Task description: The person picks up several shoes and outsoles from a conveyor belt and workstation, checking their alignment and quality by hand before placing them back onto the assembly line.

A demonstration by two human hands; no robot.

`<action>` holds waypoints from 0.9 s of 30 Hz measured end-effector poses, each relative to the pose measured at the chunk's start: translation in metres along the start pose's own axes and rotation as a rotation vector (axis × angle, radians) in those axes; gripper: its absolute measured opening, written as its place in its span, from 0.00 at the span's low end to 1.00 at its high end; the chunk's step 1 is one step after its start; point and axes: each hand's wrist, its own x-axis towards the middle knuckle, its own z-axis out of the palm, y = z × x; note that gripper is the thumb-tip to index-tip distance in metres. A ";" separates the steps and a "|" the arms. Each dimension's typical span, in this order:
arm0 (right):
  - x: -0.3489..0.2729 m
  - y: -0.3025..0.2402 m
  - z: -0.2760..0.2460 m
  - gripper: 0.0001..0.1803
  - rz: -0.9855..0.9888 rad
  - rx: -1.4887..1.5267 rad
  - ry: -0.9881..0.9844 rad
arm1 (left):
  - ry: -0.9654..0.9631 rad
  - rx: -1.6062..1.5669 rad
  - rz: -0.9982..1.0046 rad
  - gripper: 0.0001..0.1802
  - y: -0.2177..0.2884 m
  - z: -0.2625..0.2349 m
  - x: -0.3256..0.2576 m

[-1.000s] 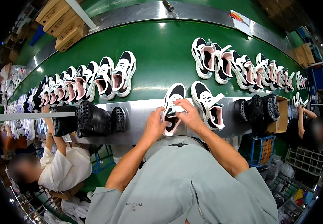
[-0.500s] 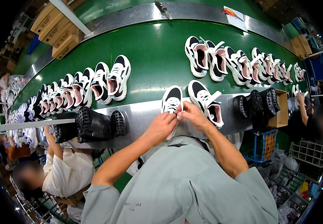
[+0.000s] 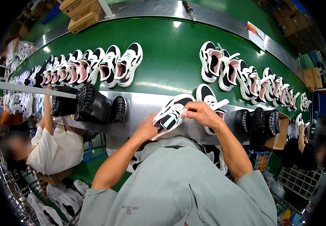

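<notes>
- Two hands work at one shoe: it is tilted over the steel strip near its front edge, toe pointing up and to the right.
- Left hand is curled about the heel and has hold of it; most of its fingertips are hidden behind the shoe.
- Right hand has thumb and forefinger drawn together at the lace side; whether a lace is between them I cannot tell.
- Second shoe stands just beside the toe, so room on the right is tight; the right hand covers part of it.
- Ahead, the green belt offers a wide open stretch between the left row and the right row.
- Along the strip, black studded pieces bound the left, with open steel before the left hand; more studded pieces and a carton bound the right.
- A pale bar crosses in front of the left pieces, hiding part of them.
- Far ends of both rows crowd together and shrink toward the dark rim; single shoes there are hard to count.
- Whether the shoe touches the strip cannot be told.
</notes>
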 end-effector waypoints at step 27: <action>0.045 -0.018 0.034 0.18 0.095 -0.371 -0.418 | 0.236 0.455 0.628 0.33 0.038 -0.046 -0.029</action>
